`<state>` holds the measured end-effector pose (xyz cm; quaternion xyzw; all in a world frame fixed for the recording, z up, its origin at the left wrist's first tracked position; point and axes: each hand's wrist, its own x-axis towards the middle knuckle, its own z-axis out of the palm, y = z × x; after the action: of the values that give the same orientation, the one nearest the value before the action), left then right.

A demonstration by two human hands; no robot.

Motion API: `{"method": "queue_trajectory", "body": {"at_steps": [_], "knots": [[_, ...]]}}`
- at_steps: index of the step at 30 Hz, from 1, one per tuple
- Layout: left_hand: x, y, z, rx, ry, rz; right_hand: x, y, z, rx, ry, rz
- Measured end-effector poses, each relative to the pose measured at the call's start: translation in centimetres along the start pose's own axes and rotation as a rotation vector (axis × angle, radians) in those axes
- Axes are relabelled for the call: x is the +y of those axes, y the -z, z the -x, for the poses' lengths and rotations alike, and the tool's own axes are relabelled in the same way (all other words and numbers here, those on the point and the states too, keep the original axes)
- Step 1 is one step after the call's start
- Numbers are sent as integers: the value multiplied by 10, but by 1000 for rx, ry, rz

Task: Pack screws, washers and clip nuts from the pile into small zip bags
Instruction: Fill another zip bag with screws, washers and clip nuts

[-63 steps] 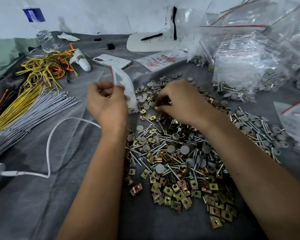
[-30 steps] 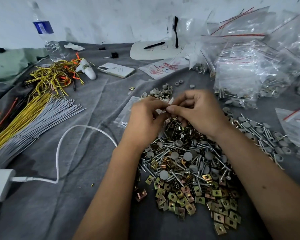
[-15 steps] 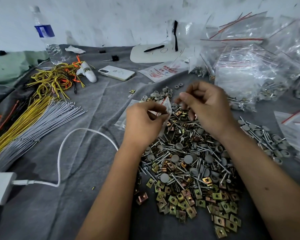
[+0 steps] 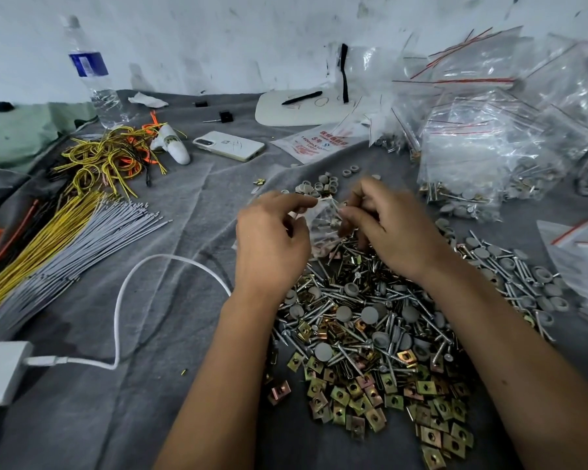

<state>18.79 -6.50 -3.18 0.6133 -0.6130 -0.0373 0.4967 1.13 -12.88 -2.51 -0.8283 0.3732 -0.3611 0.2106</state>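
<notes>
A small clear zip bag (image 4: 323, 225) with hardware inside hangs between my hands above the far end of the pile. My left hand (image 4: 272, 242) pinches its left top corner. My right hand (image 4: 391, 228) pinches the right side of its mouth. Below lies the pile (image 4: 364, 320) of silver screws and grey round washers. Brass-coloured square clip nuts (image 4: 387, 401) spread at the pile's near end. More grey washers (image 4: 316, 188) sit just beyond my hands.
Filled zip bags (image 4: 489, 154) are heaped at the back right. Further screws and washers (image 4: 516, 276) lie at the right beside empty bags (image 4: 581, 252). Yellow and grey wire bundles (image 4: 58, 239), a white cable (image 4: 143, 276), a phone (image 4: 228, 145) and a water bottle (image 4: 95, 79) lie on the left.
My left hand carried the bag from the left over to the pile. My right hand left the pile and now pinches the bag's mouth, and both hands have risen a little.
</notes>
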Motion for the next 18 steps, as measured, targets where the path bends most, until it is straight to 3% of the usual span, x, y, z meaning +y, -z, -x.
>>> {"method": "queue_trajectory", "body": {"at_steps": [7, 18], "knots": [[5, -2, 2, 45, -71, 32, -8, 1, 3, 38, 81, -30], [10, -6, 2, 66, 126, 226, -9, 0, 3, 57, 99, -32]]}}
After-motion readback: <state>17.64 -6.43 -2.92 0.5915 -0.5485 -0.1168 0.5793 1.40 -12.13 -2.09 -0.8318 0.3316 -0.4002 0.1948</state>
